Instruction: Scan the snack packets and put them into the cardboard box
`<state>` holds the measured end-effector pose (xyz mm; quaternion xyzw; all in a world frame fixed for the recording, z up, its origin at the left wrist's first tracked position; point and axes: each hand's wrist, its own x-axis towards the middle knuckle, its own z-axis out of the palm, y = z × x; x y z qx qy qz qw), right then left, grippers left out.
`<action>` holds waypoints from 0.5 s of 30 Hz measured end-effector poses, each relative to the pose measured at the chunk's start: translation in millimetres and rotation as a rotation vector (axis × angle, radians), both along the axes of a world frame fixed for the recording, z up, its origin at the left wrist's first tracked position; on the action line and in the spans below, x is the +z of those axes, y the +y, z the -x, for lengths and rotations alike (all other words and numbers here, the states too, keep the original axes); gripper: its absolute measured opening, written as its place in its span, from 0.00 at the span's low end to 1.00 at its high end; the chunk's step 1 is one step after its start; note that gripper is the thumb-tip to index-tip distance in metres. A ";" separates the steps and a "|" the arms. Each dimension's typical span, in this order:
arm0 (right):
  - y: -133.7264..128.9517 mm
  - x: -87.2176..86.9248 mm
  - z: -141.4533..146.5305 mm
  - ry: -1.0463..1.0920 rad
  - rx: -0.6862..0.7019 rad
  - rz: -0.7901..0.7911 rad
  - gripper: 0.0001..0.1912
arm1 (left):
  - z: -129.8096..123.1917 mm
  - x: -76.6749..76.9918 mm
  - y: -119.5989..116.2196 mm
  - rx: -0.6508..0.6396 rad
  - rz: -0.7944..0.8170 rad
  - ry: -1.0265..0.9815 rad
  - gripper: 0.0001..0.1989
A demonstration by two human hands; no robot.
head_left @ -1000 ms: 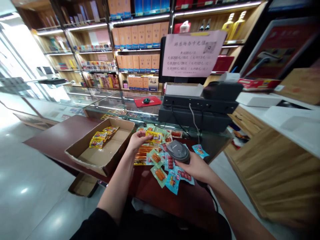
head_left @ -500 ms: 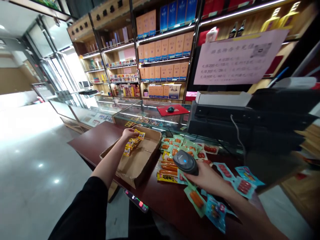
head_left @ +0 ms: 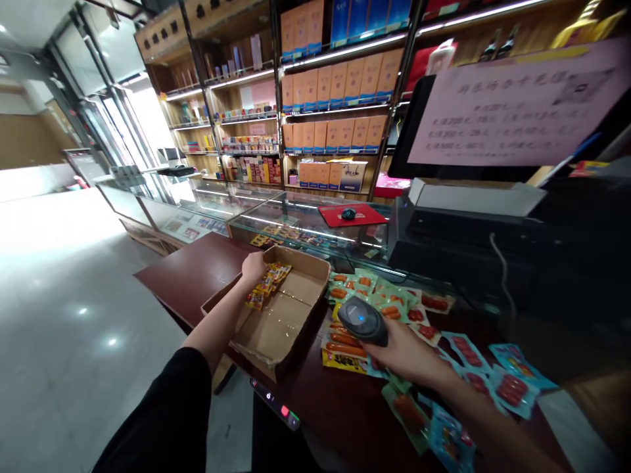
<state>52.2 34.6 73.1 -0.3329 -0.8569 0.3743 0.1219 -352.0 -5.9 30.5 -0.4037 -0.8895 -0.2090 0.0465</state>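
Note:
My right hand (head_left: 407, 351) is wrapped round the handle of a dark grey barcode scanner (head_left: 363, 320). The scanner is above sausage packs (head_left: 345, 345) lying on the counter. My left hand (head_left: 254, 267) is curled at the far left side of a shallow cardboard box (head_left: 293, 328). Its fingertips are hidden, so what it holds, if anything, does not show. Small yellow snack packets (head_left: 269, 284) lie in the box, just right of that hand.
Green sausage packs (head_left: 365, 282) and blue packs (head_left: 515, 387) are spread over the dark red counter (head_left: 197, 263). Behind stand a glass display case (head_left: 296, 210), a red mat (head_left: 352, 215) with a mouse, and a monitor with a pink sign (head_left: 493, 112). A phone (head_left: 276, 404) sits at the counter's front edge.
My left hand has gone from pinching a yellow packet over the box to a curled pose at its left side. The view has shifted; my right hand still holds the barcode scanner.

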 end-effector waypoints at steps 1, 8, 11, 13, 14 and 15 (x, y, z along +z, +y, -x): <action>0.9 0.0 -2.2 0.003 -0.014 -0.015 0.14 | -5.8 3.9 0.2 -0.014 0.025 0.055 0.16; 7.0 15.1 -42.9 0.054 -0.070 -0.122 0.13 | -89.3 36.5 29.4 -0.245 -0.045 0.115 0.17; 12.7 22.0 -74.8 0.032 -0.147 -0.131 0.11 | -153.2 46.5 54.3 -0.410 -0.077 0.027 0.17; 18.0 23.5 -99.8 0.023 -0.197 -0.115 0.11 | -200.0 49.1 71.3 -0.512 -0.065 -0.016 0.17; 20.9 23.4 -112.9 0.022 -0.221 -0.113 0.12 | -223.2 49.0 79.2 -0.568 -0.053 -0.025 0.17; 23.6 22.8 -126.2 0.024 -0.245 -0.118 0.12 | -245.8 47.9 86.5 -0.622 -0.039 -0.029 0.17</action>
